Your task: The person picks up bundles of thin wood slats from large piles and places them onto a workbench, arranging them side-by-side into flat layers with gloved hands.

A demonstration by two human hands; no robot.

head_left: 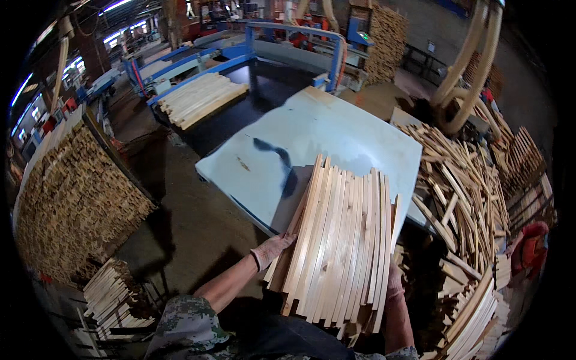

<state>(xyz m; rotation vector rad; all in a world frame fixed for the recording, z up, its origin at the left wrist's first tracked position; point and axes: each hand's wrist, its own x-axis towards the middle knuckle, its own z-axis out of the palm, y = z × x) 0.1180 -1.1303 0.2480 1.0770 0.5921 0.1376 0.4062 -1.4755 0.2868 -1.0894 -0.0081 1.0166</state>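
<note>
Two gloved hands carry one bundle of pale wood slats (pixel 337 240): left hand (pixel 271 249) grips its near-left edge, right hand (pixel 394 282) is under the right side, fingers hidden, so grip can't be told exactly. Bundle's far end lies over the near edge of a light-blue table (pixel 336 132), top otherwise bare w/ a dark smear. Right of table: loose heap of offcut sticks (pixel 465 186). Left: dark open floor (pixel 180 204), then a tall stacked wall of slats (pixel 72 198). Farther back, more slats (pixel 201 96) lie on a blue-framed machine (pixel 288 36).
</note>
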